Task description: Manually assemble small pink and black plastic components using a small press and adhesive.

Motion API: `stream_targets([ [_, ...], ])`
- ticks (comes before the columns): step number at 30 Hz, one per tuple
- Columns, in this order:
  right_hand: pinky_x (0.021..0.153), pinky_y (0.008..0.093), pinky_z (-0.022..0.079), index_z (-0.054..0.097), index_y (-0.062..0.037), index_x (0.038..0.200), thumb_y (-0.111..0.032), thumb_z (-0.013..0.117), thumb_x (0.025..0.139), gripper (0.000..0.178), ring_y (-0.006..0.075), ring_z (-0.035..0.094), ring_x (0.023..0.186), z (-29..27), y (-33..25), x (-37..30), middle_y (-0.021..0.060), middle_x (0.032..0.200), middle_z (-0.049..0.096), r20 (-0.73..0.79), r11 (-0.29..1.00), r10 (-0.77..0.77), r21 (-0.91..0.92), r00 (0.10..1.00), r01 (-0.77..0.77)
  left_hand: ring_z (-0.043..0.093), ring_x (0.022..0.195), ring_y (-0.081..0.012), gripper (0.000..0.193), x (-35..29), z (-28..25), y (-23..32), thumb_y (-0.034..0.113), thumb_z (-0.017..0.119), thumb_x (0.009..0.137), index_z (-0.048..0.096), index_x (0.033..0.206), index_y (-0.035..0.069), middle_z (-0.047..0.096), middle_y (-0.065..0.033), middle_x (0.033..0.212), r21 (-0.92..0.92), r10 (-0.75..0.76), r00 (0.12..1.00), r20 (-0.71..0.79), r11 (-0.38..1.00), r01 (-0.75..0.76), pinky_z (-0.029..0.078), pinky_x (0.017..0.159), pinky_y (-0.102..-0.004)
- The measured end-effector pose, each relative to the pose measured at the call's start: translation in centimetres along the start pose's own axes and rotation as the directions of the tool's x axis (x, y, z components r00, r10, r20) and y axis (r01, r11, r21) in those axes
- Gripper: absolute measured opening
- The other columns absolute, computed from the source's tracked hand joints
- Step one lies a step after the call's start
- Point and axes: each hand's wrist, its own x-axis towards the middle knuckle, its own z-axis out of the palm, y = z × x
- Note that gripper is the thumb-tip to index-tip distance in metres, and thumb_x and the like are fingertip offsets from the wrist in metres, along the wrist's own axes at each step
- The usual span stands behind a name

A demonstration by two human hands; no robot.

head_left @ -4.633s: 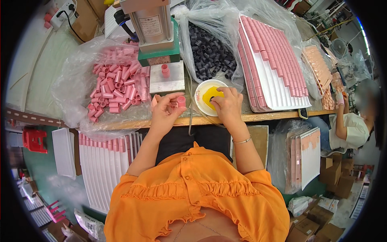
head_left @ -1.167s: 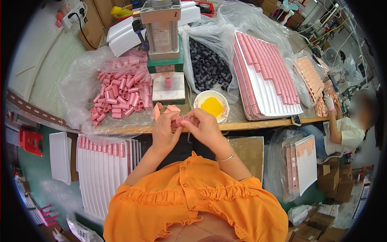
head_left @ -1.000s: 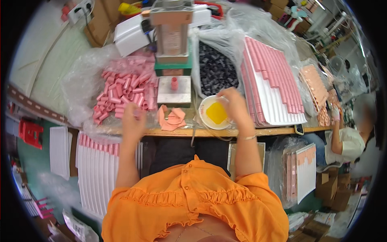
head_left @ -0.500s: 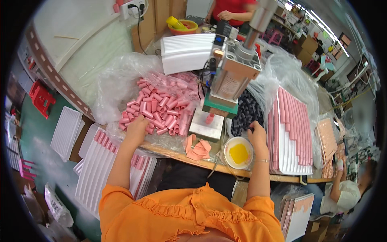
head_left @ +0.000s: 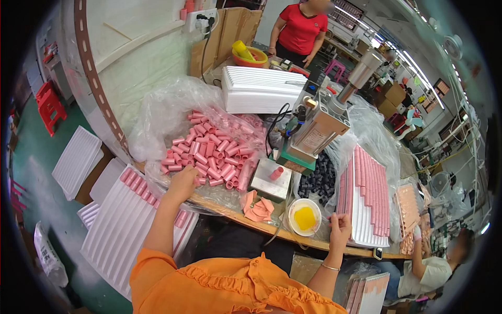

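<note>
My left hand [head_left: 184, 184] is at the near left edge of a heap of pink tubes [head_left: 212, 149]. Its fingers are bent, with one pink tube at the fingertips. Right of the white bowl [head_left: 305, 217], which holds something yellow, my right hand [head_left: 340, 227] is raised in a pinch; what lies between the fingertips is too small to name. A short pink tube [head_left: 276, 173] stands tilted in the picture on the metal block [head_left: 270, 181] beneath the press [head_left: 319, 125]. Small black parts [head_left: 317, 183] are heaped behind the bowl.
Pink tubes lie in rows on a white ribbed tray [head_left: 364, 193] at the right; another ribbed tray [head_left: 123, 225] leans at my left. Peach scraps [head_left: 258, 208] lie before the block. A person in red [head_left: 300, 31] stands beyond the table; another person [head_left: 431, 275] sits at right.
My right hand has moved from the black parts toward the table's near edge, its fingers pinched. My left hand stays by the pink heap. The whole view has shifted and tilted.
</note>
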Motion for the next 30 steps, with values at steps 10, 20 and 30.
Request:
stream_targets([
  [10, 0.063, 0.0205, 0.043, 0.068, 0.0006, 0.092, -0.003, 0.07, 0.086, 0.007, 0.0073, 0.057, 0.073, 0.7, -0.7, -2.5, 0.0038, 0.088, 0.066, -0.07, 0.992, -0.109, -0.067, 0.992, 0.104, 0.065, 0.087, -0.0253, 0.026, 0.2, -0.9, 2.7, 0.002, 0.071, 0.077, 0.061, 0.101, 0.004, 0.065, -0.011, 0.098, -0.248, -0.026, 0.998, -0.058, 0.969, 0.011, 0.05, 0.078, -0.0355],
  [20, 0.069, 0.0284, 0.047, 0.065, 0.002, 0.088, 0.002, 0.067, 0.083, 0.006, 0.0188, 0.061, 0.077, -0.4, 0.2, -3.1, 0.0103, 0.085, 0.064, -0.032, 0.976, -0.213, -0.062, 0.977, 0.211, 0.061, 0.1, -0.0148, 0.03, -1.0, 7.3, 14.9, -0.003, 0.066, 0.084, 0.057, 0.112, 0.0, 0.062, -0.0069, 0.108, -0.843, 0.155, 0.933, 0.323, 0.495, 0.21, 0.052, 0.085, -0.0279],
  [30, 0.077, 0.0375, 0.044, 0.068, -0.0059, 0.086, -0.005, 0.074, 0.076, 0.012, 0.0265, 0.058, 0.089, 0.5, 1.3, -2.4, 0.0051, 0.093, 0.065, 0.166, 0.815, -0.382, -0.404, 0.909, 0.416, 0.062, 0.095, -0.0131, 0.025, -0.7, 10.7, 20.4, -0.002, 0.068, 0.084, 0.064, 0.109, 0.0, 0.061, -0.0038, 0.104, -0.729, 0.255, 0.876, 0.41, 0.669, 0.146, 0.05, 0.086, -0.0253],
])
